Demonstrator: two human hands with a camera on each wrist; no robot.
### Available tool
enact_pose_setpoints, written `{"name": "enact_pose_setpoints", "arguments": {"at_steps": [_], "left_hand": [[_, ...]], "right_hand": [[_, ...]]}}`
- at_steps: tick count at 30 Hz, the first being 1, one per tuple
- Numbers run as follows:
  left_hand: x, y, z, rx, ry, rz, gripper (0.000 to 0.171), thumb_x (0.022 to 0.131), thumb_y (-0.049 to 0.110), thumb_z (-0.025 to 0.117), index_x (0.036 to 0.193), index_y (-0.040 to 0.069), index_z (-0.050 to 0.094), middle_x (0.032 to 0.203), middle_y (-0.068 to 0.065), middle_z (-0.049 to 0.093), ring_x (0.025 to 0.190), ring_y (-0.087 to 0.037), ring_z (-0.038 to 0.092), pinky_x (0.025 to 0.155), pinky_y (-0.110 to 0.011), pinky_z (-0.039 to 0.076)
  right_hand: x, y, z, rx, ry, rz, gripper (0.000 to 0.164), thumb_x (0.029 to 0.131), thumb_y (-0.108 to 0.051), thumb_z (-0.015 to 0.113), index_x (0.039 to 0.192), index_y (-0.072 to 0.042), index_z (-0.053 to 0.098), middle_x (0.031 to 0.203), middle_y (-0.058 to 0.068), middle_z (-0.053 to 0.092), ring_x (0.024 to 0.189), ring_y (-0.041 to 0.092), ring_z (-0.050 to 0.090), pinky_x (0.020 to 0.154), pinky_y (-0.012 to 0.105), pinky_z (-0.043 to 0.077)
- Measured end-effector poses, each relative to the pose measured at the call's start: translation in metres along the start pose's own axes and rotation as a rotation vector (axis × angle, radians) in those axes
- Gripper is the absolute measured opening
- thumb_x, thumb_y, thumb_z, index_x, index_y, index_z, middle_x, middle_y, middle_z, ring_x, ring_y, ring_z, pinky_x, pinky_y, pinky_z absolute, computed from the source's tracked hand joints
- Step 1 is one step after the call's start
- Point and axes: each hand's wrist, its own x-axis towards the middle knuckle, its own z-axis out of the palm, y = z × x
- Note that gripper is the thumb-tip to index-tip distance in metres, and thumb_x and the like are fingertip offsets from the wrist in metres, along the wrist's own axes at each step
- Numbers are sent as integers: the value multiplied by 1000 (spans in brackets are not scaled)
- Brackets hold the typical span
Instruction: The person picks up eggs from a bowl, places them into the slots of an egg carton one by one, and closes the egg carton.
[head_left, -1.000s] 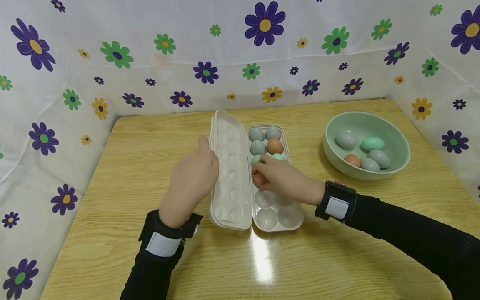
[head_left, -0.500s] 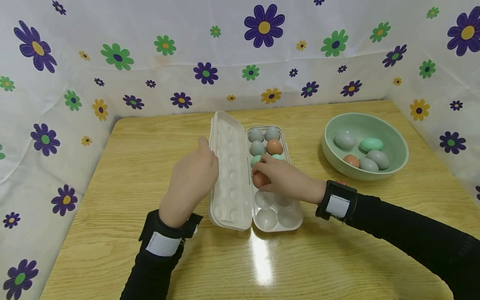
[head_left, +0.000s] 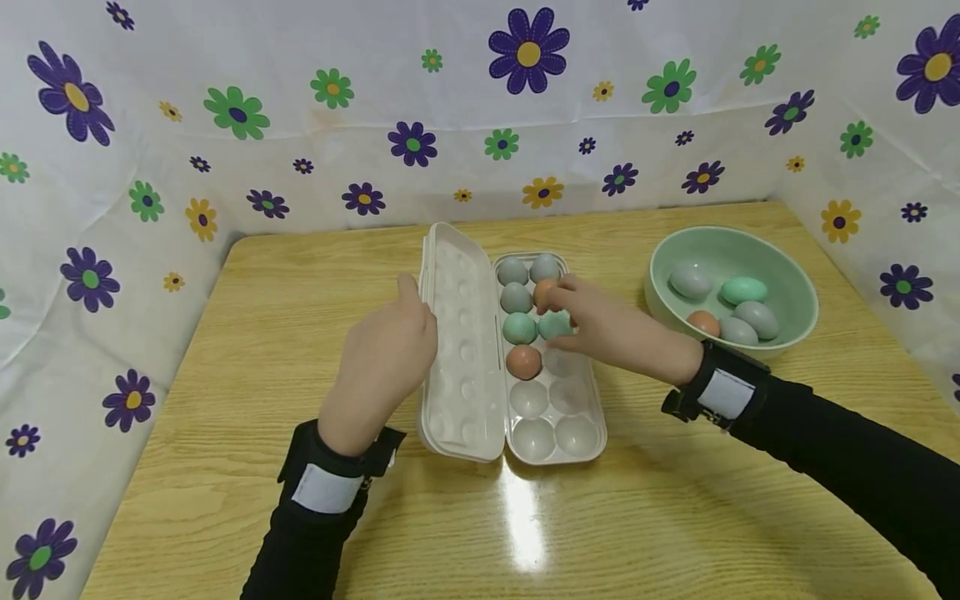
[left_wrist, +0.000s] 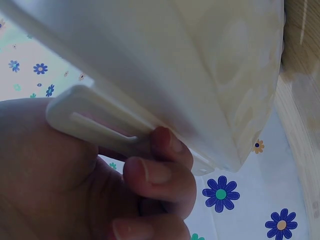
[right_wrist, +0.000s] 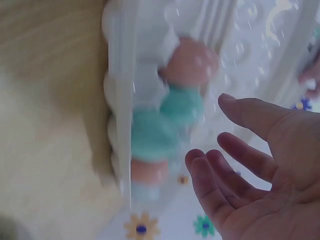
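Note:
A white plastic egg carton [head_left: 540,457] lies open on the table, its lid [head_left: 465,350] raised on the left. My left hand [head_left: 384,358] grips the lid's edge; in the left wrist view the fingers curl round a slotted tab [left_wrist: 100,120] there. My right hand [head_left: 600,325] hovers over the tray's right side with thumb and fingers spread, holding nothing. Below it sit a brown egg [head_left: 523,362], green eggs [head_left: 519,328] and, farther back, grey eggs [head_left: 513,271]. Another brown egg [head_left: 543,292] is partly hidden by the fingers. Several front cups hold no egg.
A light green bowl [head_left: 731,237] stands on the table at the right, behind my right forearm. It holds several grey, green and brown eggs [head_left: 703,322]. A flower-printed white cloth [head_left: 450,100] rises behind the table and at both sides.
My right hand has let go of the brown egg, which sits in its cup in the left row. The hand has lifted and moved right and back. The left hand stays on the lid.

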Motion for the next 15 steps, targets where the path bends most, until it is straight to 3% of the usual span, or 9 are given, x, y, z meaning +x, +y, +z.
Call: {"name": "enact_pose_setpoints", "arguments": {"at_steps": [8,15], "left_hand": [[0,0,0,2,-12,-5,47,97,19,26,130,-15,27,51,-4,44,39,-16,43,33,-30,31],[-1,1,0,7,-9,-3,47,97,18,27,130,-15,27,51,-4,44,38,-16,43,33,-29,30]], "right_hand": [[-21,29,-46,-123,8,206,35,83,-27,67,113,-11,57,108,7,51,85,21,52,68,35,46],[-44,71,-61,-160,7,245,36,83,-23,67,113,-5,57,104,13,53,81,22,51,71,40,45]]}}
